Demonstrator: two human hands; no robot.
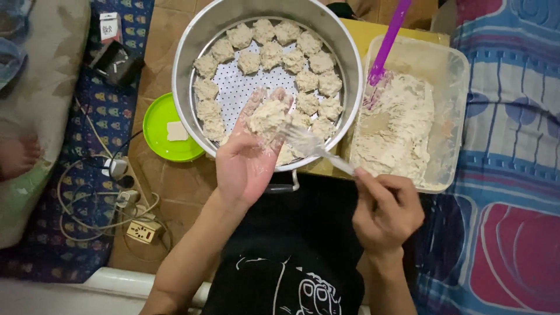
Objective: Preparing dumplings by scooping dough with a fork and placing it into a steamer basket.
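Pale, sticky dough sits in a lump (267, 116) on the fingers of my left hand (248, 154), which lies palm up and spread flat over the near edge of the steamer pot (185, 87). The hand does not close around the lump; it only cradles it, and flecks of the same paste cling to my palm. My right hand (386, 213) is curled tight around the handle of a clear plastic fork (312, 146), whose prongs point left and touch the lump on my fingers.

From the head view, looking straight down, the big metal pot holds a round tray with small holes (245, 87). Shaped dough pieces (271, 55) stand on it in a ring along the far and right sides, close together, with the middle and near-left part of the tray bare. Just right of the pot is a clear plastic tub (452, 64) with a mass of the same dough (394, 125) spread inside it. A purple spatula (388, 38) stands tilted in the tub, its blade sunk in the dough at the far left corner.

Left of the pot, touching its rim in this view, a green plate (157, 140) lies on the floor with a small pale square on it. Further left, cables and a white plug socket (143, 231) lie on a patterned blue mat (52, 256). My black shirt fills the bottom centre.
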